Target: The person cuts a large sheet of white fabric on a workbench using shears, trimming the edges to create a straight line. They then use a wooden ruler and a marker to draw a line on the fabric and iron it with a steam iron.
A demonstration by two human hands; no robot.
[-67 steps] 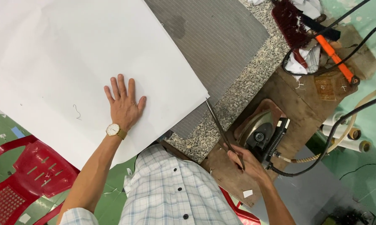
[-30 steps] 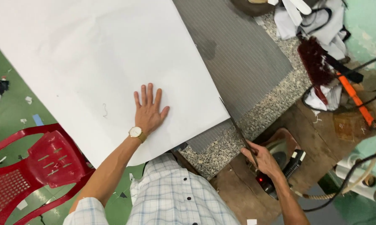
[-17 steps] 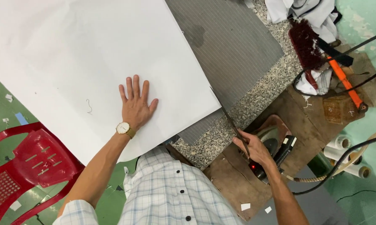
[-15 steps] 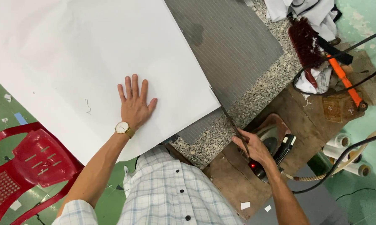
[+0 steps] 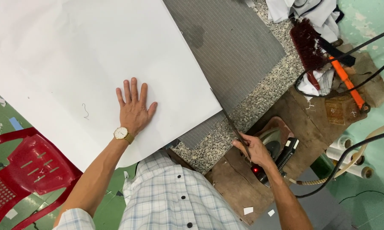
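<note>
My left hand (image 5: pixel 134 108), with a watch on the wrist, lies flat with fingers spread on a large white sheet (image 5: pixel 85 59) that covers most of the table. My right hand (image 5: pixel 253 149) is shut on a long thin dark rod (image 5: pixel 230 121), whose far tip reaches the right edge of the white sheet. A grey ribbed mat (image 5: pixel 226 47) lies under the sheet on the speckled stone tabletop (image 5: pixel 260 102). Just beyond my right hand sits a steam iron (image 5: pixel 275 145) on a brown wooden board (image 5: pixel 311 123).
A brush with dark red bristles (image 5: pixel 307 42), an orange-handled tool (image 5: pixel 347 83), white cloth (image 5: pixel 315 12) and black cables (image 5: pixel 349 47) lie at the upper right. A red plastic chair (image 5: pixel 23 170) stands at lower left. Tape rolls (image 5: pixel 349 157) stand at right.
My left hand has stayed flat on the white sheet. My right hand has moved from beside the iron up toward the table edge, with the rod's tip now at the sheet's edge.
</note>
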